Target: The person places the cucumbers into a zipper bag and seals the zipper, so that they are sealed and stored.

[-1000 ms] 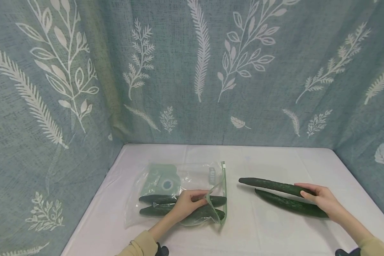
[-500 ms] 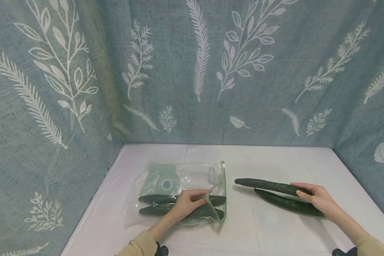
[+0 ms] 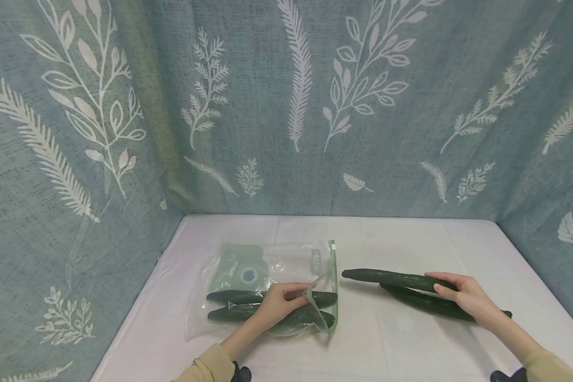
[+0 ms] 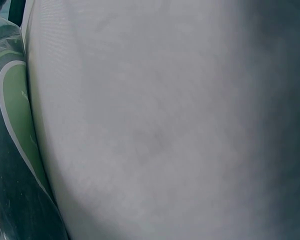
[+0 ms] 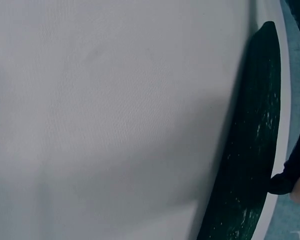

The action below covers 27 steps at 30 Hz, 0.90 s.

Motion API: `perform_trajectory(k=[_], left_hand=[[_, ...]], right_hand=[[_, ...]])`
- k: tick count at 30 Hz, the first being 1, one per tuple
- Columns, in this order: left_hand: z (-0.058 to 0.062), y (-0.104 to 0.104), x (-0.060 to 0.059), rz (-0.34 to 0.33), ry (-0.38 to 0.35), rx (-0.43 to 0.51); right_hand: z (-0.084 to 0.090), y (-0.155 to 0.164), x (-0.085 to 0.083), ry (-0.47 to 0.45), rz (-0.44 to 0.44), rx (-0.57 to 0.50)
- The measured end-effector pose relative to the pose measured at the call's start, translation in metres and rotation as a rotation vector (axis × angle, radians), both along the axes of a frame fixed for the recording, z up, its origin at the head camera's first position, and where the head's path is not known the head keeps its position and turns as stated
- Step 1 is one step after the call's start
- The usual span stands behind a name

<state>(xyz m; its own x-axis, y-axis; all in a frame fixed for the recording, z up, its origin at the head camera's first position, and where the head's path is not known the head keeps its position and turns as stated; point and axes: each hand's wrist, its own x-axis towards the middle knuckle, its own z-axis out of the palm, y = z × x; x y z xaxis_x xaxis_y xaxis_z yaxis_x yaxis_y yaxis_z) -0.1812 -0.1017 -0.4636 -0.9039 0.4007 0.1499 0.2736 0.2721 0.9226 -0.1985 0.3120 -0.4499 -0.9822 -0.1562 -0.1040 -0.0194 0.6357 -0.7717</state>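
In the head view my left hand (image 3: 280, 306) pinches the green-edged mouth of a clear zip bag (image 3: 291, 257), holding it parted. Two cucumbers (image 3: 234, 314) lie side by side inside the bag, partly covered by that hand. My right hand (image 3: 465, 294) grips another cucumber (image 3: 387, 277) near its right end, its tip pointing left toward the bag's mouth. Below and behind this one, a loose cucumber (image 3: 422, 301) lies on the table, partly hidden by the right hand. The right wrist view shows the loose cucumber (image 5: 247, 140) up close.
A white cloth covers the table (image 3: 377, 339). Patterned blue-green curtains (image 3: 267, 106) hang at the back and both sides. The bag's printed side (image 4: 20, 105) shows at the left of the left wrist view.
My right hand has moved left with its cucumber, bringing the tip closer to the bag and uncovering the loose cucumber's right end. The left hand keeps its place on the bag.
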Motion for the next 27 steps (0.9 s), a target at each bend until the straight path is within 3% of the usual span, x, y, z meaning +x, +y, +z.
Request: perform_trajectory(k=[27], left_hand=[[-0.001, -0.002, 0.0, -0.02, -0.014, 0.011]], right_hand=[[-0.005, -0.033, 0.001, 0.077, 0.048, -0.022]])
